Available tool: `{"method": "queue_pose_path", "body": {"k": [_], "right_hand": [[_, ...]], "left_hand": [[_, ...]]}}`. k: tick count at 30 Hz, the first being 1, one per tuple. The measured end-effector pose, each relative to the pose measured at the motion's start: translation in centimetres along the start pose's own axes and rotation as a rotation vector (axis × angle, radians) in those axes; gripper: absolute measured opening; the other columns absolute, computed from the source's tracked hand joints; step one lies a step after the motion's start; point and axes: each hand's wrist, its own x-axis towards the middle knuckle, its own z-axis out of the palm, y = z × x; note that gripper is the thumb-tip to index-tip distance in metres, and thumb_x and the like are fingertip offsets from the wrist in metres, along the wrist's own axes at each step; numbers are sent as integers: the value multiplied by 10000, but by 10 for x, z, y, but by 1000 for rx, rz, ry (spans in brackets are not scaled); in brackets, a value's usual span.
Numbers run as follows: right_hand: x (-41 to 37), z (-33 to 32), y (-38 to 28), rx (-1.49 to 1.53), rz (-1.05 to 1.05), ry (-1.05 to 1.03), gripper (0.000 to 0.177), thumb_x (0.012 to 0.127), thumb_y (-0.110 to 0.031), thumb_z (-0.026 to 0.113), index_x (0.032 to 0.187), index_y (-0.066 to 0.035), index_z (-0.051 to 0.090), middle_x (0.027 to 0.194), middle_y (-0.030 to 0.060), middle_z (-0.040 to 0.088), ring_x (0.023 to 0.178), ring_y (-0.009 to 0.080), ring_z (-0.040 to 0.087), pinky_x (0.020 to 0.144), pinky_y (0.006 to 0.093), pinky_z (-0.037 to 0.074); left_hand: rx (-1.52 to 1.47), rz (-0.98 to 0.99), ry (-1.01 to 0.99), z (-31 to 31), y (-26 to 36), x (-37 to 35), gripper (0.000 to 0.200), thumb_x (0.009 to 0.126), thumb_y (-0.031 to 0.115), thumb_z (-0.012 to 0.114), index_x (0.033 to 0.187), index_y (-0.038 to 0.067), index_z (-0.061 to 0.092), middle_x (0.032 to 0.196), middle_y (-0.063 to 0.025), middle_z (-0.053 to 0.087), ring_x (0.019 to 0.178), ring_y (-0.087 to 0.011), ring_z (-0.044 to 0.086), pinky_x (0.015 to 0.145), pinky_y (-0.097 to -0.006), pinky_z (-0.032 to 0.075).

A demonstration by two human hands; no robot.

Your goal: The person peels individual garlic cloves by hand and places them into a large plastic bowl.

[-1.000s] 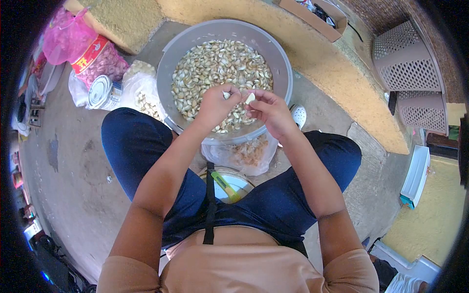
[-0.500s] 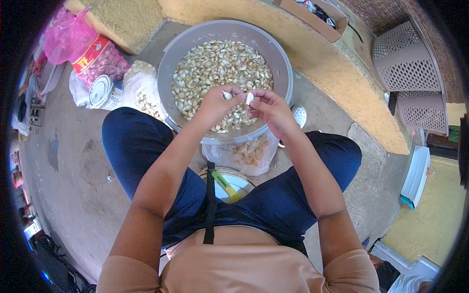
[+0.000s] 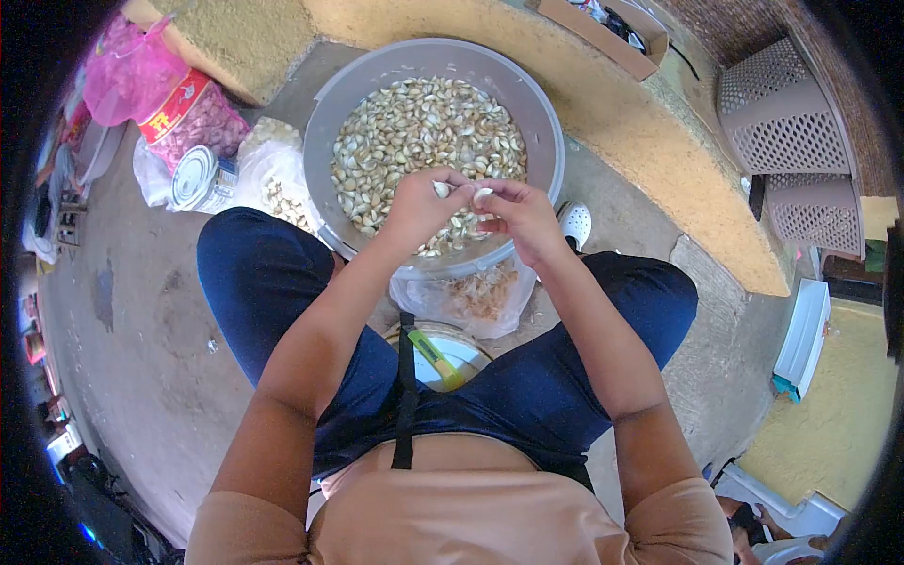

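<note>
Both my hands meet over the near side of a large grey tub (image 3: 325,113), which holds many garlic cloves (image 3: 424,122) that look wet. With thumb and fingers, my right hand (image 3: 529,215) pinches a white garlic clove (image 3: 483,194). The fingertips of my left hand (image 3: 426,205) are closed right beside it, and a small white piece, apparently another garlic clove (image 3: 441,189), shows in its curled fingers. Below the tub, a clear plastic bag (image 3: 508,315) holds brownish papery skins (image 3: 478,290). Between my legs a green cutter (image 3: 435,356) lies on a round white lid (image 3: 461,350).
Left of the tub stand a pink net sack (image 3: 193,127), a tin can (image 3: 198,179) and a plastic bag with pale cloves (image 3: 282,198). A low yellow wall (image 3: 650,151) curves behind the tub. A white clog (image 3: 576,222) is by my right knee; grey perforated baskets (image 3: 786,122) stand right.
My right hand has tilted and shifted slightly, and its clove is turned so less of it shows. The left hand has moved a little right. More of the white clog is visible.
</note>
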Motion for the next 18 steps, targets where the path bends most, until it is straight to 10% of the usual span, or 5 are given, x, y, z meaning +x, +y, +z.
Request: {"method": "queue_pose_path", "body": {"k": [12, 18], "right_hand": [[1, -5, -6, 77, -37, 55, 325, 774, -71, 568, 1078, 26, 506, 957, 84, 599, 796, 134, 573, 656, 251, 476], [4, -3, 4, -460, -331, 73, 334, 756, -55, 584, 1073, 17, 506, 935, 110, 608, 773, 145, 587, 683, 250, 468]], "left_hand": [[-17, -114, 19, -8, -1, 2, 204, 740, 219, 622, 818, 30, 629, 695, -29, 603, 638, -105, 538, 613, -237, 426], [34, 58, -15, 1, -6, 0, 181, 736, 190, 627, 814, 26, 625, 719, -35, 595, 678, -93, 523, 654, -228, 418]]}}
